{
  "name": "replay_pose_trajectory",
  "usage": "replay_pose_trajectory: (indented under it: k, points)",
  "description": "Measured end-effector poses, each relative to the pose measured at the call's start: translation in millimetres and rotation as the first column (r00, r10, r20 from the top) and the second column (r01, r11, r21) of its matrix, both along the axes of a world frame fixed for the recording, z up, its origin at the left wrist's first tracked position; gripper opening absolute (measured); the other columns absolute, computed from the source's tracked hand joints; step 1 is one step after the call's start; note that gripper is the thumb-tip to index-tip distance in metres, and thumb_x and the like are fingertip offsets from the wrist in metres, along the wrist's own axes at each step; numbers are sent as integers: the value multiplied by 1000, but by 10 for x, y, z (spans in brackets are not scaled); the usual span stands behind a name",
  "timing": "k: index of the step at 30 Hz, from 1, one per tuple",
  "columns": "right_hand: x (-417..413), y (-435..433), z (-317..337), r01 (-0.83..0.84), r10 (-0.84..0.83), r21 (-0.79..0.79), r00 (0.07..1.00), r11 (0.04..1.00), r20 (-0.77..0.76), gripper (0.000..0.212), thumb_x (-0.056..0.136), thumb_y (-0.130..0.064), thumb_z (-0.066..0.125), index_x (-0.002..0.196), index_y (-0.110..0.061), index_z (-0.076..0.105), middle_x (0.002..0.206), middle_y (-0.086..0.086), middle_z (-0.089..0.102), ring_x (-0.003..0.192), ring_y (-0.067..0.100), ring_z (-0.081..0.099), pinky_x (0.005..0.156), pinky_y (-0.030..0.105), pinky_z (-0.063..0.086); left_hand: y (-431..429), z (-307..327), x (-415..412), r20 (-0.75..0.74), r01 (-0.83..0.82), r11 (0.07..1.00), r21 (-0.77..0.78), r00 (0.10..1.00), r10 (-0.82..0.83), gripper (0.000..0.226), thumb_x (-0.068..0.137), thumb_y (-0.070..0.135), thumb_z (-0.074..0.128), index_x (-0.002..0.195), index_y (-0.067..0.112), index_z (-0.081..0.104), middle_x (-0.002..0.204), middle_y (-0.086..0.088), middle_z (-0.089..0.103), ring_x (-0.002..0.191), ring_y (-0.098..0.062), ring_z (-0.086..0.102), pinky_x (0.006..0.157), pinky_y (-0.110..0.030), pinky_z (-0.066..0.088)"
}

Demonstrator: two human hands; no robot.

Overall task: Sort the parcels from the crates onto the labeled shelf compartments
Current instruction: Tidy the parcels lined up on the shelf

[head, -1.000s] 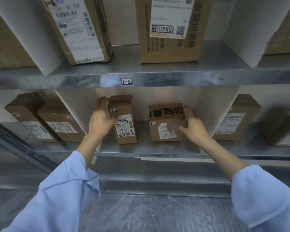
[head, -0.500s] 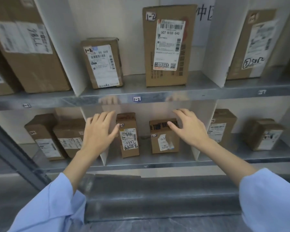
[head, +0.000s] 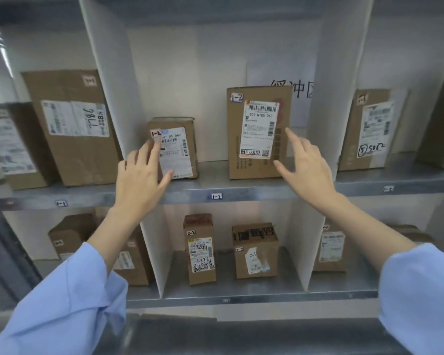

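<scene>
My left hand (head: 139,180), fingers spread and empty, is nearest the small box (head: 176,149), upright just right of it; right hand (head: 305,170) empty too.

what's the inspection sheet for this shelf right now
surface: metal shelf, two tiers, white dividers, edge tag 1-2
job's things: small parcel and tall parcel, both marked 1-2, upright in bay 1-2; two parcels marked 2-2 in the bay below
clutter: nothing seen
grippers: left hand open at the small parcel; right hand open near the tall parcel; both empty
cables: nothing seen
surroundings: more parcels in side bays; paper sign on back wall
</scene>
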State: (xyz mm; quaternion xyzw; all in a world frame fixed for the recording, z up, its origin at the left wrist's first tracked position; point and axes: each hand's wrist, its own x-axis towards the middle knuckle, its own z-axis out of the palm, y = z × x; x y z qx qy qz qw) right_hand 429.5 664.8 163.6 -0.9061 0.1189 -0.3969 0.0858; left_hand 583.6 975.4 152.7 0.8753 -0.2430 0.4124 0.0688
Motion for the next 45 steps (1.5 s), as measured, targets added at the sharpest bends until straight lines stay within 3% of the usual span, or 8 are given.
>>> replay_pose_trajectory:
  k: [5, 9, 17, 25, 30, 34, 40, 45]
  points:
    - [261, -185, 126, 3, 2, 141, 999, 990, -39, 96, 87, -46, 67, 157, -25, 6, 143, 17, 46, 125, 39, 47, 88, 51, 50, -98, 105, 224, -92, -16, 999, -41, 996, 12, 87, 87, 40, 67, 152, 4, 23, 144, -27, 41, 115, -46, 52, 91, -52, 45]
    - [435, -254, 94, -20, 32, 203, 998, 979, -58, 108, 80, -51, 73, 154, -34, -4, 135, 18, 55, 115, 41, 56, 81, 51, 54, -155, 116, 334, -87, -22, 999, -45, 996, 18, 93, 84, 38, 70, 153, 4, 20, 140, -26, 44, 108, -45, 56, 87, -50, 47]
    - [555, -299, 7, -47, 60, 248, 997, 967, -46, 101, 84, -35, 75, 156, -27, 4, 124, 20, 60, 111, 42, 58, 69, 38, 40, -148, 52, 467, -77, -44, 999, -15, 996, 42, 95, 78, 34, 76, 151, 4, 25, 144, -24, 40, 107, -43, 55, 87, -48, 45]
    - [411, -277, -46, -65, 89, 264, 993, 962, -80, 100, 85, -35, 74, 155, -28, 4, 127, 14, 61, 114, 36, 59, 76, 40, 47, -79, 41, 357, -47, -15, 999, 29, 999, 16, 90, 76, 27, 78, 148, 2, 32, 143, -24, 43, 106, -43, 56, 88, -48, 45]
    - [192, -113, -97, -23, 41, 222, 996, 975, -78, 93, 87, -43, 70, 155, -26, 10, 135, 16, 53, 122, 37, 51, 83, 48, 48, 18, -33, 71, 4, 17, 999, 32, 1000, -17, 73, 87, 36, 61, 148, 7, 34, 148, -16, 42, 116, -36, 53, 88, -44, 43]
    - [80, 183, -207, -4, 5, 66, 1000, 998, -12, 80, 91, -50, 60, 155, -24, 20, 144, 15, 42, 127, 36, 44, 89, 50, 47, 155, -216, -202, 44, 49, 992, 116, 998, -55, 64, 95, 46, 37, 148, 11, 36, 147, -11, 45, 119, -29, 53, 88, -42, 43]
    - [144, 725, -360, -153, 145, -96, 986, 984, -80, 74, 93, -57, 48, 155, -24, 25, 149, 9, 39, 132, 31, 41, 92, 45, 49, 558, -442, -451, -27, -4, 986, 167, 1000, 9, 62, 98, 52, 32, 150, 18, 38, 150, -7, 44, 125, -27, 49, 96, -44, 38]
    - [227, 1054, -385, -263, 255, -23, 951, 965, -172, 70, 97, -57, 44, 156, -30, 20, 154, 2, 34, 140, 23, 31, 102, 42, 40, 941, -507, -588, -107, -130, 981, 146, 983, 147, 65, 97, 55, 28, 151, 19, 37, 152, -7, 42, 129, -28, 46, 98, -45, 38]
